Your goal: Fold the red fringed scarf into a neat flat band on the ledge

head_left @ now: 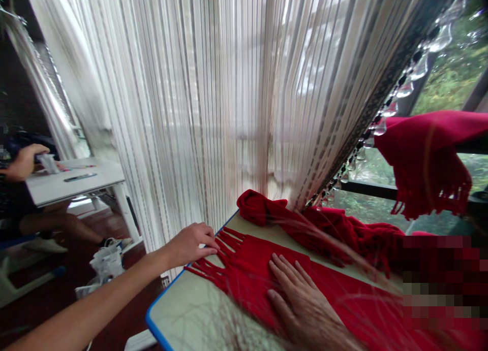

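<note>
the right hand (301, 300) rests flat, fingers relaxed, on a long red fringed fabric scarf (251, 262) spread over a pale, blue-edged table (179, 310). the left hand (198, 243) curls at the fringe; i can't tell whether it pinches any strands. just beyond lies a bunched red cloth (339, 231), with sheer white striped curtains (198, 112) hanging behind.

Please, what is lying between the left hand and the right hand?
In the head view, the fringe of the red scarf, nearer the left hand, then the scarf's flat cloth, on which the right hand rests.
</note>
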The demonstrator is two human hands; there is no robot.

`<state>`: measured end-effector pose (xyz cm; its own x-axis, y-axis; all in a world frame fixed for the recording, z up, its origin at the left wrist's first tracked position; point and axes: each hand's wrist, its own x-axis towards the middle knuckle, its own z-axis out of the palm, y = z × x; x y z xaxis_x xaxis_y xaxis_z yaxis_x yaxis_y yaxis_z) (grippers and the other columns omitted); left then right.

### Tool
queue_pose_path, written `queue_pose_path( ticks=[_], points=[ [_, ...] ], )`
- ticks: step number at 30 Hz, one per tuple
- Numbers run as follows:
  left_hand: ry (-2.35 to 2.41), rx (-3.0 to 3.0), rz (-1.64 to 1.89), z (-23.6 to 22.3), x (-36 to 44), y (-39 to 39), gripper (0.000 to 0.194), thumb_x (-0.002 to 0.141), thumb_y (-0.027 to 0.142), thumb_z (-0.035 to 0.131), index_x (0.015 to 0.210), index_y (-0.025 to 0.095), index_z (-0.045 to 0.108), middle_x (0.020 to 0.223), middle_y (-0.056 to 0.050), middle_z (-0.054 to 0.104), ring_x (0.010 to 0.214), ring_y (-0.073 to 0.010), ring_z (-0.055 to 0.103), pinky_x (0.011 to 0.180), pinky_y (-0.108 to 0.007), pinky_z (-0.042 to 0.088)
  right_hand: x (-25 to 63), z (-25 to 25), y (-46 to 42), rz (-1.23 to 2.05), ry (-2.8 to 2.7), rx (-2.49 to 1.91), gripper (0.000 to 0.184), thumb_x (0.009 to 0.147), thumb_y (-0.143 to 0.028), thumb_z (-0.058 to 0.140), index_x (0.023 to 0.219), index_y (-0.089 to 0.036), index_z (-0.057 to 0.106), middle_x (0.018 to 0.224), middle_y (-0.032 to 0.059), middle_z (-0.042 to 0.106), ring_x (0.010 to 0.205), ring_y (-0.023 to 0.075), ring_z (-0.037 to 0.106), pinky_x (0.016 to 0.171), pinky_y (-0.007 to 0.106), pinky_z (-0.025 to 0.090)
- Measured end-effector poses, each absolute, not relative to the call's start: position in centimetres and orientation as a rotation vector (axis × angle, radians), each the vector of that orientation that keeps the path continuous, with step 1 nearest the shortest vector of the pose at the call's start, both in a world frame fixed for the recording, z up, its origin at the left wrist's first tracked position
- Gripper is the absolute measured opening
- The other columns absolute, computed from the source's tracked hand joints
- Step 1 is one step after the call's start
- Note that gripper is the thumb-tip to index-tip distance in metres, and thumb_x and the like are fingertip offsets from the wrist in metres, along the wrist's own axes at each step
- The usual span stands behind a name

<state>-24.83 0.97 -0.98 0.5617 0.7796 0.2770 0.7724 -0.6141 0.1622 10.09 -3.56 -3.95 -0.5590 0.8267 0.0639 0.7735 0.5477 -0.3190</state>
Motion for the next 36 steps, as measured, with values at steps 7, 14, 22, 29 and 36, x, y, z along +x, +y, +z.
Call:
queue_pose_path(
  ticks=[7,14,22,29,36],
  points=[
    [1.408,2.718,0.525,0.3,-27.1,-0.5,0.028,0.099,0.048,0.062,0.102,0.028,0.081,0.096,-0.004,0.069,0.090,-0.0190,0.064,0.083,-0.028,0.046,10.0,-3.8,-3.8,0.386,-2.562,-1.330,0.072,0.102,-0.061,0.025,0.156,-0.015,0.033,0.167,0.0083,0.023,0.156,0.0273,0.018,0.128,0.057,0.016],
    [1.180,2.697,0.478,-0.5,-25.2,-2.5,0.021,0.096,0.047,0.068,0.111,0.038,0.079,0.107,-0.003,0.070,0.100,-0.0191,0.063,0.091,-0.029,0.046,10.1,-3.9,-3.8,0.391,-2.532,-1.325,0.071,0.102,-0.062,0.027,0.156,-0.017,0.035,0.167,0.0071,0.024,0.156,0.0274,0.018,0.128,0.055,0.016],
    [1.394,2.711,0.634,-1.1,-29.8,-0.6,0.032,0.102,0.047,0.058,0.097,0.025,0.080,0.099,-0.007,0.070,0.093,-0.0204,0.064,0.086,-0.031,0.048,10.0,-3.3,-3.9,0.405,-2.558,-1.330,0.072,0.102,-0.061,0.025,0.157,-0.016,0.033,0.167,0.0081,0.024,0.156,0.0265,0.017,0.128,0.056,0.015],
    [1.190,2.629,0.410,-0.4,-25.8,-0.1,0.113,0.068,0.065,0.087,0.160,0.031,0.030,0.162,-0.012,0.039,0.147,-0.0343,0.038,0.122,-0.046,0.030,10.1,-3.8,-3.8,0.413,-2.540,-1.309,0.072,0.101,-0.062,0.026,0.156,-0.016,0.034,0.167,0.0088,0.025,0.156,0.0279,0.018,0.128,0.057,0.016],
    [1.062,2.467,0.067,0.6,-23.5,5.1,0.152,0.045,0.059,0.098,0.165,0.022,0.013,0.166,-0.022,0.026,0.150,-0.0409,0.030,0.124,-0.051,0.023,10.0,-3.7,-3.8,0.405,-2.506,-1.267,0.071,0.101,-0.060,0.030,0.154,-0.014,0.039,0.165,0.0116,0.029,0.155,0.0306,0.023,0.127,0.058,0.020]
  ],
)
